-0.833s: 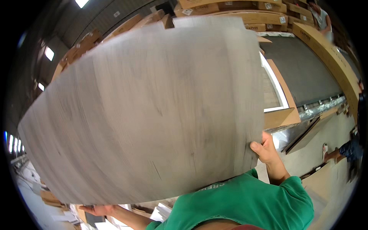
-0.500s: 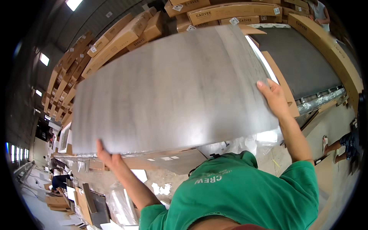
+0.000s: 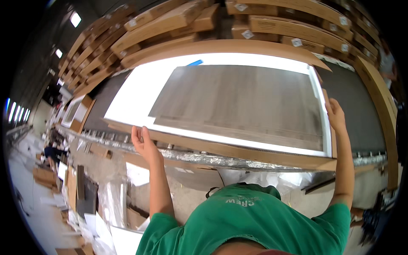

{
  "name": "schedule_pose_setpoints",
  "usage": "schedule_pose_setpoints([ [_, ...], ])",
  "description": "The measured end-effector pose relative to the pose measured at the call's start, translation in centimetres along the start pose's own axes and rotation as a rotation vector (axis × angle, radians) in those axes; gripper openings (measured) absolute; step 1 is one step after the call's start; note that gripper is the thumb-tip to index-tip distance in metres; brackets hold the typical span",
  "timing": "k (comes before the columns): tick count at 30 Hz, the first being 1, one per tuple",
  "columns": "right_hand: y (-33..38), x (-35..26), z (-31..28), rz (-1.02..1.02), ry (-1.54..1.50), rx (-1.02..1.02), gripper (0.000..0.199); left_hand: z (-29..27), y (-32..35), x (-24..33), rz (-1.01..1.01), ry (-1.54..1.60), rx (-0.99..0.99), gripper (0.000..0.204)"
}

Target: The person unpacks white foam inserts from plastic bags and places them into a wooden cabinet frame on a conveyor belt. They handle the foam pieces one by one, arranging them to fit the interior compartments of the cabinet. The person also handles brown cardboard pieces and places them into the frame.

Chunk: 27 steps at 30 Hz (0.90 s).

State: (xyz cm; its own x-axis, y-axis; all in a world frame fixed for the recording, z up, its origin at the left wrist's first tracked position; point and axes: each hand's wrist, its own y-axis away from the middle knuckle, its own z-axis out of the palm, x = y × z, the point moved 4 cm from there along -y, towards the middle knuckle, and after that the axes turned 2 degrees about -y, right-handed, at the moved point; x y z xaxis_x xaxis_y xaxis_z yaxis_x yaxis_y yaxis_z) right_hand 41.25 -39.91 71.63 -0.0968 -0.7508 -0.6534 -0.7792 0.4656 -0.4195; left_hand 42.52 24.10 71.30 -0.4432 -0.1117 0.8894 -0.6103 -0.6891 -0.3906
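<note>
A grey wood-grain panel (image 3: 238,100) lies flat inside a long cardboard box (image 3: 238,155) that is lined with white foam (image 3: 138,87). The panel covers the middle and right of the lining, and bare foam shows to its left. At the box's near left edge, my left hand (image 3: 144,142) has its fingers pointing up and apart, with nothing in them. My right hand (image 3: 336,114) is at the box's right side wall, thumb and fingers spread next to the cardboard. A small blue strip (image 3: 195,63) sits on the foam beyond the panel.
The box rests on a dark conveyor belt (image 3: 348,97) with a plastic-wrapped near rail (image 3: 204,160). Stacked cartons (image 3: 293,27) line the far side. An upright carton (image 3: 380,110) stands at right, and a white-lined box (image 3: 76,110) at left. Clear plastic and scraps litter the floor.
The panel, held up in both hands before, now lies in the foam-lined box. Both hands have let go of it and are at the box's edges. The view has shifted.
</note>
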Motion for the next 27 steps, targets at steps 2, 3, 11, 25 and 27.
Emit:
schedule_pose_setpoints([
  [2, -0.9, -0.1, 2.6, -0.061, -0.043, -0.186, 0.031, -3.3, 0.8, 1.0, 0.050, -0.041, -0.019, 0.036],
  [3, -0.7, -1.6, 3.5, -0.141, 0.003, -0.214, 0.030, -5.1, 1.2, 0.7, 0.072, -0.054, -0.016, 0.033],
  [11, 0.2, -12.9, 11.9, -0.476, -0.152, -0.581, 0.022, -14.5, 9.7, -4.4, -0.339, -0.149, 0.183, 0.019],
  [25, 5.1, -26.6, 29.4, -1.148, 0.090, -0.694, 0.041, -28.6, 31.0, -8.9, -0.823, -1.111, -0.540, 0.037],
  [27, 1.9, -24.4, 33.4, -1.206, 0.236, -0.452, 0.045, -30.9, 32.4, -8.1, -0.928, -1.084, -0.497, 0.038],
])
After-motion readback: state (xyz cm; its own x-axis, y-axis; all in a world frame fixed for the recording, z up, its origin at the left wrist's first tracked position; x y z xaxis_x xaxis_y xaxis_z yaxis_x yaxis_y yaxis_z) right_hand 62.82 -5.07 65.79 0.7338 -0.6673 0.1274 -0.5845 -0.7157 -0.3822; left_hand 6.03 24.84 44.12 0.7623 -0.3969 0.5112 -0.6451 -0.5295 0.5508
